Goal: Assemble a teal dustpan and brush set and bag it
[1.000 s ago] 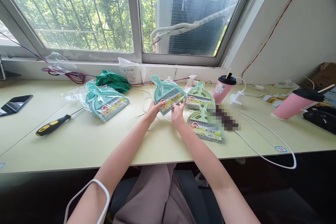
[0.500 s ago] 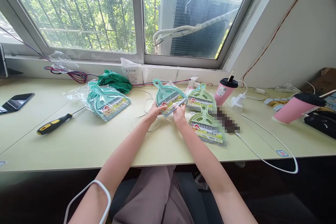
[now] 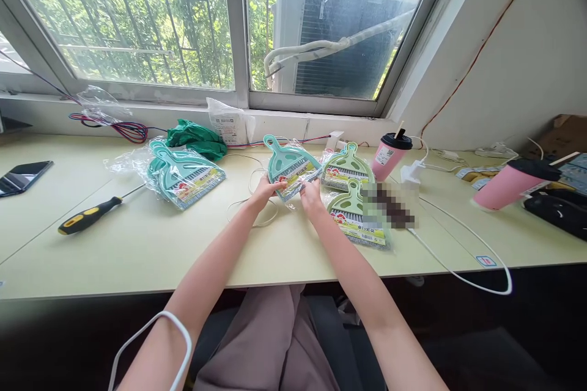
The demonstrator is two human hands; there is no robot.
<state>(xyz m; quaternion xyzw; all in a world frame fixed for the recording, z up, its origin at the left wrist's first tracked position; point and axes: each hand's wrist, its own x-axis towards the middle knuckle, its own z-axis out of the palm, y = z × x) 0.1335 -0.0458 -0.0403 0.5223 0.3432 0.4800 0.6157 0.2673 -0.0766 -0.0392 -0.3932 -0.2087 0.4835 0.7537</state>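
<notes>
Between my two hands is a teal dustpan and brush set (image 3: pixel 290 166) in clear plastic wrap, its handle pointing away from me. My left hand (image 3: pixel 265 193) grips its lower left corner, thumb on top of the label. My right hand (image 3: pixel 312 195) pinches the wrap at the lower right edge. Two green dustpan and brush sets lie just right of my hands, one farther back (image 3: pixel 347 168) and one nearer (image 3: pixel 355 217). Over to the left rest wrapped teal dustpan sets (image 3: pixel 188 174), overlapping one another.
A screwdriver (image 3: pixel 89 215) and a phone (image 3: pixel 25 177) lie at the left. Green cloth or plastic (image 3: pixel 197 139) is bunched near the window. Pink cups (image 3: pixel 389 156) stand or lie at the right. A white cable (image 3: pixel 458 278) loops over the table's front edge.
The whole view has shifted slightly, so things sit a little farther left. Both hands keep hold of the teal dustpan and brush set, with little visible movement.
</notes>
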